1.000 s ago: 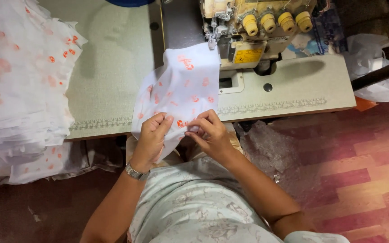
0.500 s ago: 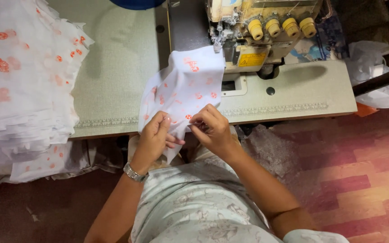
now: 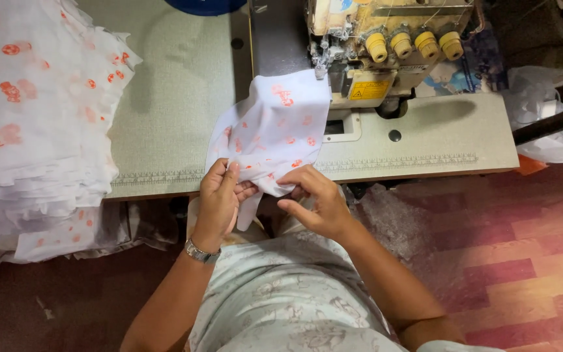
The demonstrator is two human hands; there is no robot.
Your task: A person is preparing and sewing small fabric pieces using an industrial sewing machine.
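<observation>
A white cloth piece (image 3: 275, 127) with small orange prints lies over the table's front edge, its far end at the needle area of the sewing machine (image 3: 386, 49). My left hand (image 3: 219, 199), with a wristwatch on the wrist, pinches the cloth's near left edge. My right hand (image 3: 314, 199) grips the near right corner, fingers curled under the fabric. Both hands are close together just in front of the table edge.
A tall stack of the same white printed cloth (image 3: 34, 124) covers the table's left side and hangs over its edge. The grey table (image 3: 171, 104) has a ruler strip along its front. A white plastic bag (image 3: 545, 111) sits at the right, above a red tiled floor (image 3: 522, 261).
The hands have worked along the cloth's near edge, the right hand shifting slightly right and lower. The cloth stays under the machine.
</observation>
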